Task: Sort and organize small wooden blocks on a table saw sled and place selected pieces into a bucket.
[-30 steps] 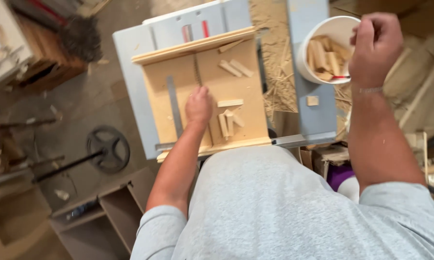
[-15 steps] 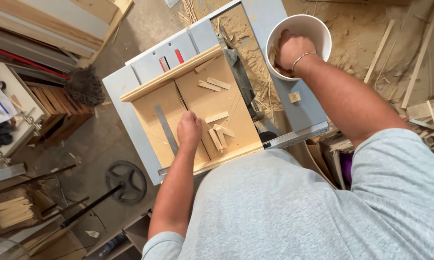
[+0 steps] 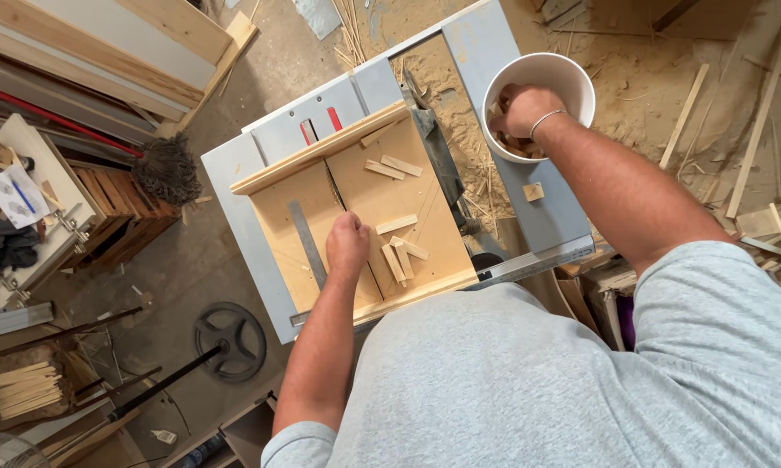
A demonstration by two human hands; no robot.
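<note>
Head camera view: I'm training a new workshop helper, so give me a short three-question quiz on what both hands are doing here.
1. True or false: the right hand is inside the white bucket.
2. What does the left hand rest on? A) wooden sled B) broom C) wheel
3. What short items lie loose on the sled?

Key: 1 true. 2 A. 3 small wooden blocks.

Seen from above, a person in a grey shirt is standing at a grey bench (image 3: 243,186) carrying a wooden sled (image 3: 286,217). The left hand (image 3: 348,245) is resting closed on the sled beside small wood strips (image 3: 399,256). The right hand (image 3: 520,108) is reaching into a white bucket (image 3: 572,74) of wood pieces.
</note>
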